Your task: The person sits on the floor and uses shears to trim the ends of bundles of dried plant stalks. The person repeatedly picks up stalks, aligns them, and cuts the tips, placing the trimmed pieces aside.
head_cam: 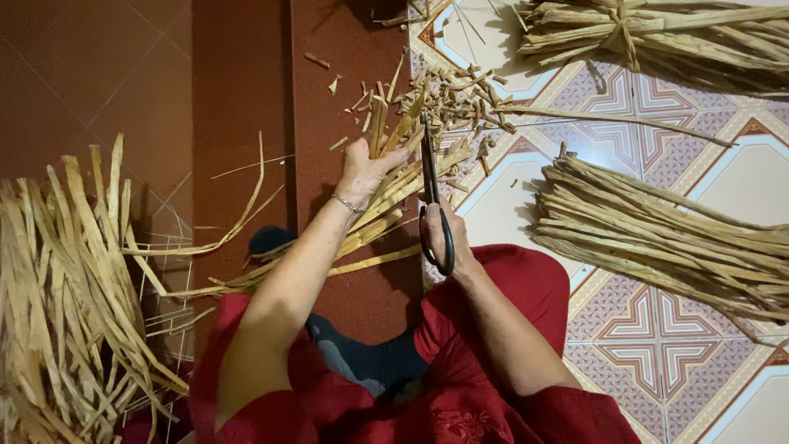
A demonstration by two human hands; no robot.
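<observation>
My left hand [365, 168] grips a bunch of dry straw-coloured plant strips [386, 197], their cut ends pointing up and away from me. A thin bracelet sits on that wrist. My right hand [448, 238] holds black scissors [433, 193] by the loop handles, the blades pointing up beside the ends of the strips. Just beyond the blades lies a heap of short cut-off pieces [452, 94] on the floor. I sit in red clothing with my knees under my arms.
A large pile of flat strips [66, 288] lies at my left. A long bundle of stalks [657, 230] lies at my right on patterned tiles [657, 329]. Another tied bundle [649, 33] sits at the top right. A dark red mat [329, 107] runs under my hands.
</observation>
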